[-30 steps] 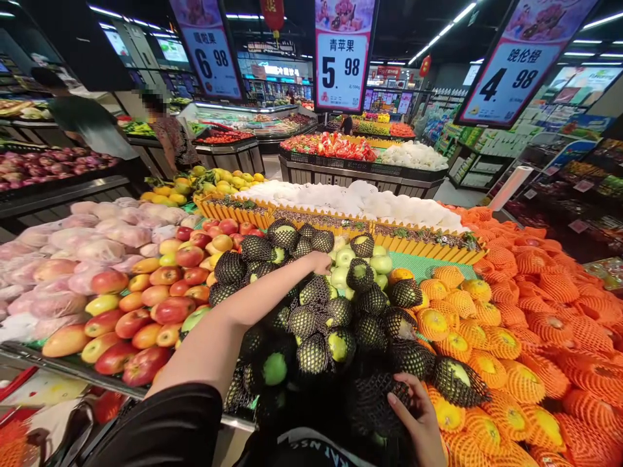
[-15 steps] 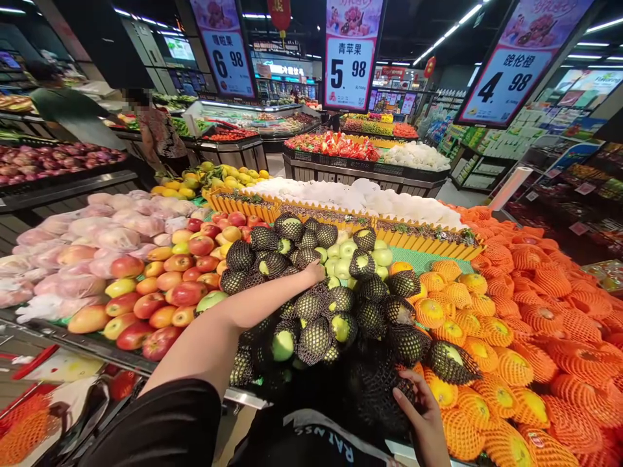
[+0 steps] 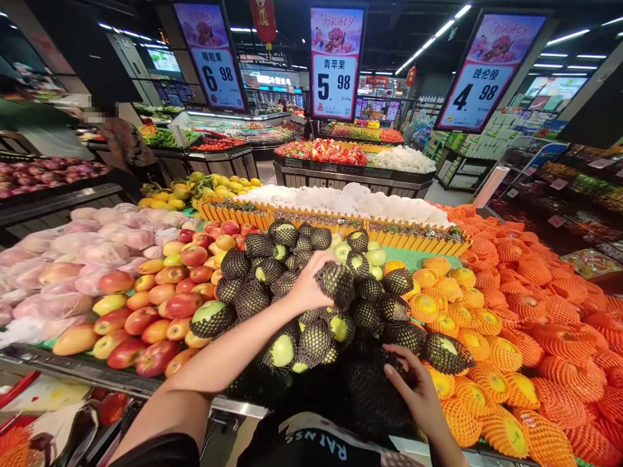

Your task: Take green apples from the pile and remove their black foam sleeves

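Note:
My left hand (image 3: 314, 285) reaches across from the left, its fingers closed around a green apple in a black foam net (image 3: 335, 285). That apple is above the pile of netted green apples (image 3: 316, 340). Low in the middle, close to my body, is a dark bundle of black foam nets (image 3: 374, 392). My right hand (image 3: 413, 383) grips the right edge of this bundle with bent fingers; part of its grip is lost in the dark. Several bare green apples (image 3: 377, 256) lie behind the netted ones.
Red apples (image 3: 187, 301) and wrapped pale fruit (image 3: 107, 240) lie to the left. Oranges in yellow nets (image 3: 491, 383) and fruit in orange nets (image 3: 559, 311) fill the right. A low yellow fence (image 3: 418, 240) runs behind. Price screens (image 3: 337, 71) hang overhead.
My left hand, formerly down among the netted apples, has come up and nearer with one in its grip. My right hand remains at the black nets. The whole view has shifted slightly.

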`<state>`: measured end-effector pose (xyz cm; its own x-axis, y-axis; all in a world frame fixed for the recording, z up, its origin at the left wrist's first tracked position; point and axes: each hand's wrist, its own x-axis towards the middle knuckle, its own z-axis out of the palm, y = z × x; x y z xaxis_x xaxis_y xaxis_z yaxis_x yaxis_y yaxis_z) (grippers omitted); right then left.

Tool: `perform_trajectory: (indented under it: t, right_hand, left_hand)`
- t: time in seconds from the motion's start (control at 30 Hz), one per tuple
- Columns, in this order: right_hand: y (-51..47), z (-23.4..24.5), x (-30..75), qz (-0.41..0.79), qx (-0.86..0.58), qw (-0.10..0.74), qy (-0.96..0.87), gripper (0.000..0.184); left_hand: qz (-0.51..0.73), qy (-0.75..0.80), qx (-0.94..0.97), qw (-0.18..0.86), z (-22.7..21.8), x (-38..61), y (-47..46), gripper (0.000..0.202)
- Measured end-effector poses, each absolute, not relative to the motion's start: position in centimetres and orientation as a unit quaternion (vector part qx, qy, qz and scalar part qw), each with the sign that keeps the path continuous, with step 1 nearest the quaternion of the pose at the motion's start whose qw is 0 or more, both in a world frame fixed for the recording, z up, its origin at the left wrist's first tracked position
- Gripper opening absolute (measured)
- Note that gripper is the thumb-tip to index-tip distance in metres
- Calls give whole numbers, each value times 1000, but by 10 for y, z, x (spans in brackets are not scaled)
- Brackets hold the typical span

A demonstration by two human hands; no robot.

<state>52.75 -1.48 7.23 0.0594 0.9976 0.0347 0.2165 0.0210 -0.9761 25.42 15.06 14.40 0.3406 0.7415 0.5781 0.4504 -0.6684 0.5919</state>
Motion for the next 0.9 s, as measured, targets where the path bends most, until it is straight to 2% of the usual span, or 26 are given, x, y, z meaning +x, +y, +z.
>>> perform_trajectory:
  t: [0.07, 0.17, 0.3, 0.37, 0.47, 0.57, 0.63, 0.77, 0.83, 0.9]
  right_hand:
    - [-5, 88, 515, 401, -541, 470, -571, 37]
    - [5, 107, 497, 329, -510, 512, -608, 45]
    - [4, 118, 490, 276, -484, 522, -645, 17]
    - [0, 115, 496, 330, -464, 513, -642, 17]
    - [-4, 100, 510, 464, -446, 485, -591, 27]
    - [-6, 83, 516, 547, -440, 469, -536, 38]
    - [-6, 75, 514, 568, -438, 483, -503, 40]
    - [-5, 66, 504, 562, -466, 533, -428, 33]
    - [-6, 64, 503, 574, -465, 525, -422, 31]
    - [-9, 62, 505, 601, -444, 494, -445, 40]
  left_hand:
    - [455, 340, 799, 196, 141, 272, 117, 63]
    - [437, 338, 795, 251, 133, 292, 81, 74]
    - [418, 380, 766, 306, 118, 301, 58, 74]
    - [429, 372, 755, 328, 110, 300, 52, 74]
    - [446, 312, 746, 383, 97, 295, 46, 77]
    - [453, 229, 736, 447, 83, 294, 39, 77]
    - [460, 199, 719, 481, 74, 295, 36, 83]
    - [431, 181, 671, 576, 61, 292, 33, 108]
    - [414, 191, 664, 593, 60, 289, 32, 118]
    - [409, 218, 667, 584, 61, 288, 32, 123]
